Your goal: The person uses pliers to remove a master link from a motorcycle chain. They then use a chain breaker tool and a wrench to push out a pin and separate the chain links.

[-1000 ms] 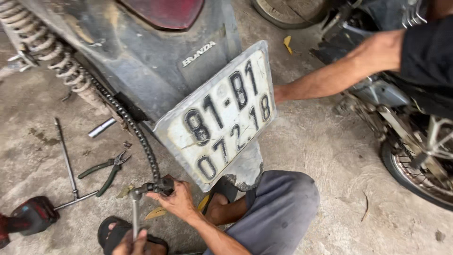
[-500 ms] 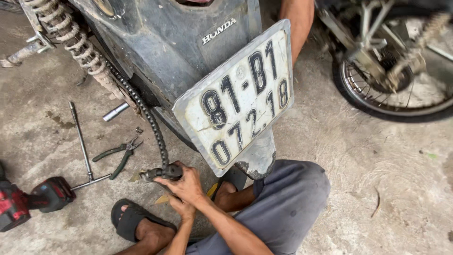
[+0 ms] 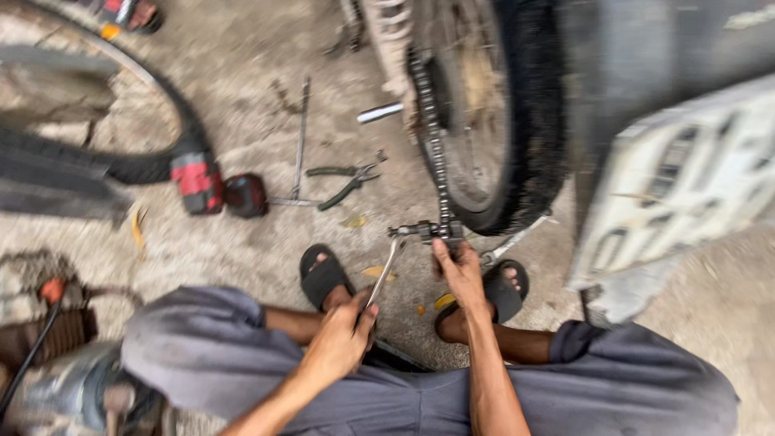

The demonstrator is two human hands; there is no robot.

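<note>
- Chain tool (image 3: 426,232), a small dark metal block, sits clamped on the loose lower end of the motorcycle's drive chain (image 3: 430,141), just in front of the rear wheel's lowest curve.
- Right hand (image 3: 460,270) reaches up to that tool from below; its fingers are closed around the tool's right side and the chain end, holding both.
- Left hand (image 3: 343,339) lies lower and to the left of the tool, wrapped in a fist around the bottom of a thin metal handle (image 3: 383,273) that runs slanting up to the tool's left end.
- Rear wheel (image 3: 492,113) stands directly behind the tool, its knobby black tyre blurred, with the chain running up its left face.
- White number plate (image 3: 678,186) hangs to the right of the wheel, tilted and blurred.
- Black sandals (image 3: 323,274) on the person's feet rest on the concrete just below the tool, one to each side of it; grey trousers cover the knees beneath.
- Green-handled pliers (image 3: 343,179) lie on the floor up and to the left of the tool, jaws pointing right.
- Long T-bar wrench (image 3: 300,137) lies just left of the pliers.
- Red and black power tool (image 3: 216,186) rests at the wrench's lower end, further left of the chain tool.
- Short silver socket (image 3: 379,113) lies beside the chain, above the pliers.
</note>
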